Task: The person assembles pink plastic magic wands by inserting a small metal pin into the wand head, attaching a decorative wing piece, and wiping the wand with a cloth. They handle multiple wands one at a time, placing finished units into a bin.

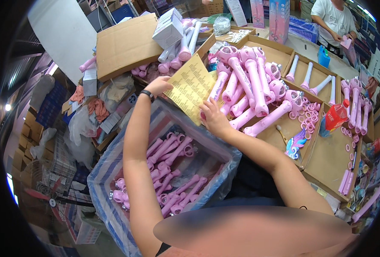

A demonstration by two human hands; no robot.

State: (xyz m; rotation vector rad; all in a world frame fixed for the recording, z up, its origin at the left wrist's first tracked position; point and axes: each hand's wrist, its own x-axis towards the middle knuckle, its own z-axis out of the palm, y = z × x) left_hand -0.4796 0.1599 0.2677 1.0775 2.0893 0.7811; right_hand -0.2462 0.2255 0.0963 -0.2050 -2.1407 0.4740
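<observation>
A yellow sheet [190, 88] printed with repeated rows of marks is held up at a slant in front of me. My left hand [159, 85] pinches its upper left edge, a dark band round that wrist. The fingers of my right hand [215, 118] are closed on its lower right edge; a small pink bit shows by the fingertips, too little to name. Right beside that hand lies a heap of pink plastic wand handles [250, 81] with round open heads. Below my left forearm, more pink handles [168, 171] fill a plastic-lined bin [100, 184].
Cardboard trays [327, 167] hold pink rings [312, 118], white handles [307, 75] and a blue-purple wing piece [296, 143]. A red-labelled bottle [335, 115] stands among them. Behind the sheet are a brown carton [125, 45] and a white box [168, 28]. Another person [335, 25] works at far right.
</observation>
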